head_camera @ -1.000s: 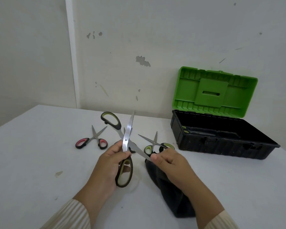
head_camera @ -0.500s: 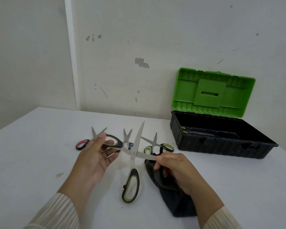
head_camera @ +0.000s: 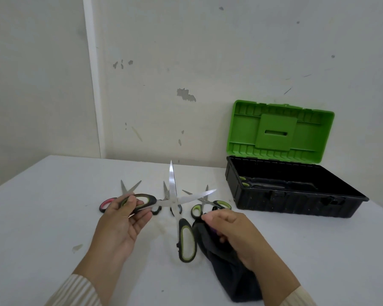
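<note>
My left hand [head_camera: 122, 219] grips one black-and-green handle of a large pair of scissors [head_camera: 186, 239]. The scissors are held wide open above the white table [head_camera: 42, 228], one blade pointing up and the other to the right, the second handle hanging down. My right hand [head_camera: 232, 230] holds a dark grey cloth [head_camera: 230, 272] that lies on the table just right of the scissors. It does not touch the blades.
Behind the hands lie pink-handled scissors [head_camera: 105, 205], a small pair [head_camera: 166, 193] partly hidden, and green-handled scissors [head_camera: 206, 205]. An open black toolbox [head_camera: 296, 204] with an upright green lid [head_camera: 283, 131] stands at the right against the wall.
My left hand moved from the pivot to the upper handle and swung the scissors round. My right hand let go of the blade tip and now holds the cloth.
</note>
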`<action>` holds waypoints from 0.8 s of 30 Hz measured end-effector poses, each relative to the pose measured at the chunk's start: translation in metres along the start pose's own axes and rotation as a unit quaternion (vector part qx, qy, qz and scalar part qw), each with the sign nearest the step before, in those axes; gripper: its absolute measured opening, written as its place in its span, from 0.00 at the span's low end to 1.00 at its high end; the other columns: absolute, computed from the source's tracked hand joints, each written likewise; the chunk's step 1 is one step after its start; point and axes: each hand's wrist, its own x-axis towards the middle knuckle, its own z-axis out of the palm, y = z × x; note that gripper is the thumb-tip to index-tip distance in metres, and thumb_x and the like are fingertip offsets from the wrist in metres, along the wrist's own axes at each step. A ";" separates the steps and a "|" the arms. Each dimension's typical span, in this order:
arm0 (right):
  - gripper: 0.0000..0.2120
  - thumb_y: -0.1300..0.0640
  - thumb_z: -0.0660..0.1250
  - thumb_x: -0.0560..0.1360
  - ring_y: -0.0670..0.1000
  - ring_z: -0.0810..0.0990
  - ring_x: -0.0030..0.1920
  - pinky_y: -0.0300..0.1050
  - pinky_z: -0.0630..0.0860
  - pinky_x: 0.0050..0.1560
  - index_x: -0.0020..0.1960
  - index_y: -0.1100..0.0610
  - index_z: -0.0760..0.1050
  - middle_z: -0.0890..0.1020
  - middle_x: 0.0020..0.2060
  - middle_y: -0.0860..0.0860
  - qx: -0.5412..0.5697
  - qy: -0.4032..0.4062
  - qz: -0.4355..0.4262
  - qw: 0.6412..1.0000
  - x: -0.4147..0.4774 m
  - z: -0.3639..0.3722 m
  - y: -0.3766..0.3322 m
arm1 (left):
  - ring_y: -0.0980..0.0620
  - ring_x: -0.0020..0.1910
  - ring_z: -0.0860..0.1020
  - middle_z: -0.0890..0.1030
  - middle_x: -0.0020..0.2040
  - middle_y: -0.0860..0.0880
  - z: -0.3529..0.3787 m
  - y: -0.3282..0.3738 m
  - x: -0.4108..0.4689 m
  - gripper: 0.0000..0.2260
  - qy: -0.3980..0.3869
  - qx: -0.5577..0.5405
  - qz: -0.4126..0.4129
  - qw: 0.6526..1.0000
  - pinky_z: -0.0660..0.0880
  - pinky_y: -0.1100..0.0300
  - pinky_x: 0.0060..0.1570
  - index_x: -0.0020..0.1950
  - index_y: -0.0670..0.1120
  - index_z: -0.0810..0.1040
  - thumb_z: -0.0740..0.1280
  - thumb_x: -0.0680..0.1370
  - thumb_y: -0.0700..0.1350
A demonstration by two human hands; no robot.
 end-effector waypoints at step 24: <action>0.14 0.58 0.62 0.76 0.40 0.73 0.42 0.32 0.73 0.47 0.61 0.51 0.72 0.72 0.52 0.45 -0.271 0.185 -0.196 0.924 0.002 -0.002 -0.003 | 0.45 0.34 0.82 0.85 0.40 0.44 0.033 -0.041 -0.047 0.07 -0.157 0.174 -0.083 0.969 0.76 0.58 0.24 0.56 0.48 0.76 0.59 0.81 0.45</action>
